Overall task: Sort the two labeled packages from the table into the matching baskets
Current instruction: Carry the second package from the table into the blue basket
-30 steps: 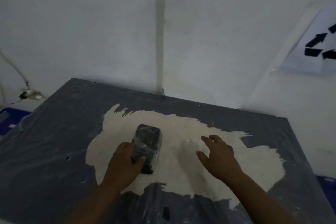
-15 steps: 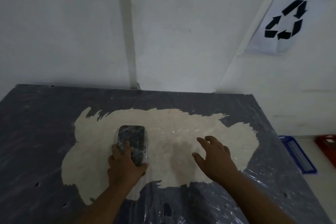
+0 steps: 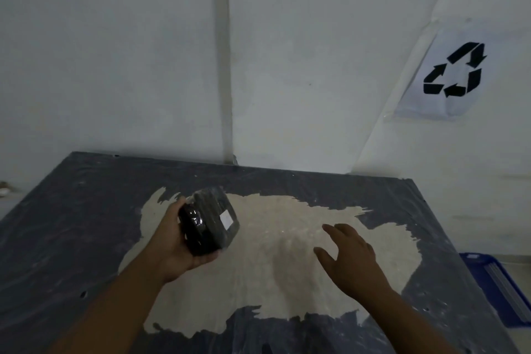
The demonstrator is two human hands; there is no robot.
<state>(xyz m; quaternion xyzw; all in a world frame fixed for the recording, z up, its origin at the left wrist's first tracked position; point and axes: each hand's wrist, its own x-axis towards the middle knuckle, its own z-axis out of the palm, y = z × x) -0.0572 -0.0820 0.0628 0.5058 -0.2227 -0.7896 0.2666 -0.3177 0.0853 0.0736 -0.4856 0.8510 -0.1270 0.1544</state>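
Note:
A dark package [image 3: 211, 220] wrapped in clear film sits in my left hand [image 3: 178, 244], lifted off the table and tilted so that a small white label on its side faces me. My left fingers curl under and around its near end. My right hand [image 3: 352, 260] hovers palm down over the pale patch in the middle of the table [image 3: 66, 238], fingers spread, holding nothing. A blue basket [image 3: 500, 287] stands on the floor past the table's right edge. Only one package is in view.
The table is dark grey with a worn, pale centre and is covered in clear plastic. White walls meet in a corner behind it. A sheet with a black recycling symbol [image 3: 454, 73] hangs on the right wall above the blue basket.
My left hand has lifted the package off the table and turned it so its white label shows. The right hand has stayed spread above the table. The view has swung slightly.

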